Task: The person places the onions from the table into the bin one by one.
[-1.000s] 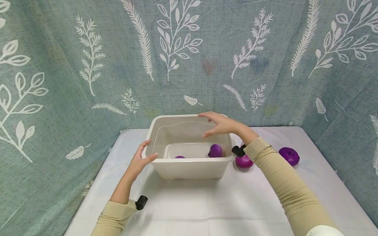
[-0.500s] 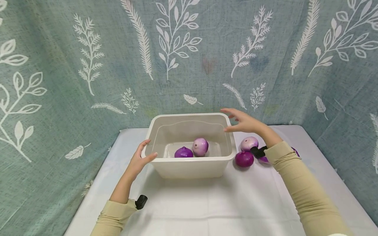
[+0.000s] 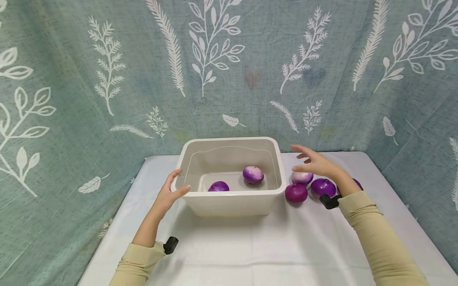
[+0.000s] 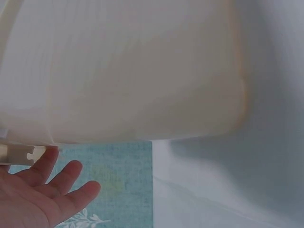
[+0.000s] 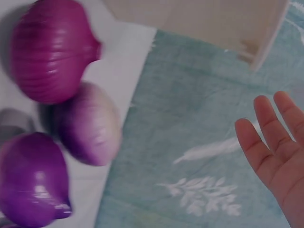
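A white plastic bin (image 3: 229,204) holds two onions: a purple onion (image 3: 219,186) at front left and a purple-and-white onion (image 3: 253,174) toward the right. My left hand (image 3: 169,194) rests at the bin's left front corner, thumb over the front rim and fingers along the left rim. The left wrist view shows its fingers extended beneath the rim. My right hand (image 3: 315,162) hovers right of the bin, fingers spread and holding nothing. Right below it is a pale purple onion (image 3: 302,177), partly covered by the hand.
Beside the bin on the white-covered table (image 3: 229,254) lie a magenta onion (image 3: 296,193), a purple onion (image 3: 323,187) and another onion (image 3: 356,184) partly behind the right wrist. A teal leaf-patterned cloth (image 3: 250,99) hangs around the table's back and sides.
My right hand has moved right, out from over the bin to above the outside onions. The two onions in the bin have rolled apart. My left hand has stayed at the corner.
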Action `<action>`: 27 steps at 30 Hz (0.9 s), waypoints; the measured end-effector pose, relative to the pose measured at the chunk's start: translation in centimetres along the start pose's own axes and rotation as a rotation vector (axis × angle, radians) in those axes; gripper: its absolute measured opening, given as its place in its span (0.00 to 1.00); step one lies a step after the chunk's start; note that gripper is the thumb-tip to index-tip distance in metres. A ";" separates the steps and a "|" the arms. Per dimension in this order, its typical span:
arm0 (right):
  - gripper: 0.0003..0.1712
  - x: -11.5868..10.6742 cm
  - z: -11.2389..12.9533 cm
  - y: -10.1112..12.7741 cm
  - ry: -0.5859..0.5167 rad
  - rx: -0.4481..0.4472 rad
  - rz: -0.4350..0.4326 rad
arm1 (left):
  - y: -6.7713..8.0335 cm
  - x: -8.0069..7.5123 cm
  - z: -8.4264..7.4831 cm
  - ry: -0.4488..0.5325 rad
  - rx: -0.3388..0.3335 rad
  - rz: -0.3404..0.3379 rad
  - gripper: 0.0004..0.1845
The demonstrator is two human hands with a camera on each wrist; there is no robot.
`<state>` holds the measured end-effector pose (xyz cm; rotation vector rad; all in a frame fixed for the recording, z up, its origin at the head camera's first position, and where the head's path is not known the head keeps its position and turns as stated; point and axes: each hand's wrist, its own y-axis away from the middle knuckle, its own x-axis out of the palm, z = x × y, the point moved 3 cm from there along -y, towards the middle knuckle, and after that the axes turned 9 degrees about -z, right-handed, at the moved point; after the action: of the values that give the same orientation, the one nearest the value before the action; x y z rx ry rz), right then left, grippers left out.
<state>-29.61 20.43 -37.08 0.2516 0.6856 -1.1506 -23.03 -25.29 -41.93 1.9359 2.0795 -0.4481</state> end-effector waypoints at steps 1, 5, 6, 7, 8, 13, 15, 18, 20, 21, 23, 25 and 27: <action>0.43 0.1 -0.4 0.3 -0.001 0.004 -0.007 | 0.0 0.0 0.0 0.001 0.000 0.001 0.39; 0.42 0.5 -1.9 1.3 -0.008 0.021 -0.027 | -0.1 0.1 0.1 0.004 -0.004 0.001 0.39; 0.41 0.6 -2.2 1.5 -0.007 0.022 -0.031 | -0.1 0.1 0.1 0.004 -0.004 0.001 0.39; 0.41 0.8 -2.4 1.8 -0.009 0.026 -0.034 | -0.1 0.1 0.1 0.005 -0.004 0.001 0.39; 0.41 0.9 -2.7 1.9 -0.015 0.029 -0.033 | -0.1 0.1 0.2 0.004 -0.004 0.001 0.39; 0.41 1.7 -4.0 2.8 -0.023 0.071 -0.034 | -0.2 0.0 0.3 0.007 0.000 -0.004 0.39; 0.42 2.0 -4.5 3.1 -0.022 0.090 -0.037 | -0.3 0.1 0.3 0.008 0.001 -0.006 0.39; 0.42 2.6 -5.4 3.6 -0.023 0.103 -0.035 | -0.3 0.1 0.5 0.004 -0.003 -0.005 0.39; 0.42 3.1 -6.1 4.0 -0.031 0.114 -0.032 | -0.4 0.1 0.5 0.002 -0.001 -0.004 0.39; 0.42 3.3 -6.4 4.1 -0.034 0.115 -0.031 | -0.4 0.1 0.5 0.003 0.000 -0.004 0.39; 0.42 3.6 -7.0 4.5 -0.045 0.121 -0.032 | -0.3 0.2 0.4 0.007 0.000 -0.006 0.38; 0.43 4.0 -7.5 4.7 -0.052 0.129 -0.035 | -0.3 0.2 0.2 0.016 0.003 -0.009 0.38; 0.43 4.4 -8.0 4.9 -0.043 0.133 -0.039 | -0.2 0.2 0.0 0.021 -0.001 -0.010 0.38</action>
<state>-27.13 23.26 -46.71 0.3259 0.5791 -1.2369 -23.21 -25.15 -41.97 1.9383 2.1034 -0.4303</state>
